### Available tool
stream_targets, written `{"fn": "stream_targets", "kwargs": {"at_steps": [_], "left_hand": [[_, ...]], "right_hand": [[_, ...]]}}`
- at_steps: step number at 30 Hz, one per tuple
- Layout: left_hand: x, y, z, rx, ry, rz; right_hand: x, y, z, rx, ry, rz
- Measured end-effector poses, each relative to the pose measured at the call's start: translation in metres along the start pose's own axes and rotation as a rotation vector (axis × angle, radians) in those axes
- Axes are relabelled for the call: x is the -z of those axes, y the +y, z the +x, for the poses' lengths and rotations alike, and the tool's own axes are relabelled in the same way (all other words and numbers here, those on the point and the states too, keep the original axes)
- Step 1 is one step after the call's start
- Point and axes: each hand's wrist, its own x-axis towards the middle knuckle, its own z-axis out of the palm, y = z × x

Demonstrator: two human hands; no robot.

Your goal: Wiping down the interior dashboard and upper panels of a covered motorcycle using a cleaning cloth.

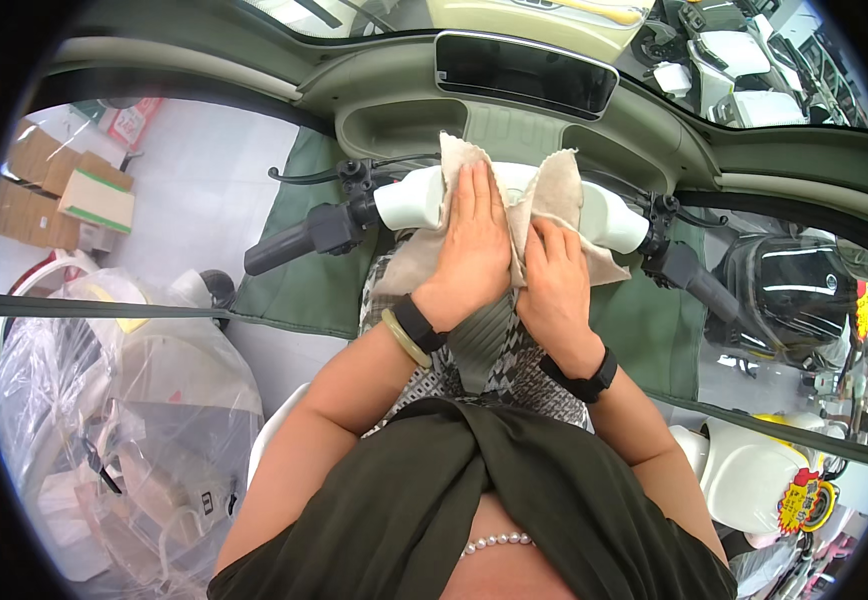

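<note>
A beige cloth [561, 184] lies draped over the middle of a white handlebar cover [410, 198]. My left hand [476, 240] rests flat on the cloth's left part, fingers stretched out and pointing away from me. Close beside it, my right hand [556, 277] has its fingers bent onto the right part of the cloth, which stands up in a fold; whether the fingers pinch it cannot be told. Outward of my hands are the black left handlebar grip [280, 247] and the right handlebar grip [711, 295]. The cloth hides the centre of the cover.
Beyond the handlebar, a dark display [526, 73] sits on the green dashboard [396, 71]. Brake levers stick out at both sides. Cardboard boxes [43, 169] and a plastic-wrapped vehicle [171, 375] stand at left. A black scooter [794, 289] and a white scooter [753, 472] are at right.
</note>
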Motion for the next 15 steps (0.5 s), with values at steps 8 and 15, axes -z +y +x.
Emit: {"fn": "stream_targets", "kwargs": {"at_steps": [8, 15], "left_hand": [[0.019, -0.007, 0.027, -0.008, 0.155, -0.346], [0.005, 0.008, 0.055, -0.186, 0.119, -0.382]], "right_hand": [[0.003, 0.001, -0.033, -0.081, 0.167, 0.220], [0.016, 0.009, -0.047, -0.132, 0.320, 0.301]]}}
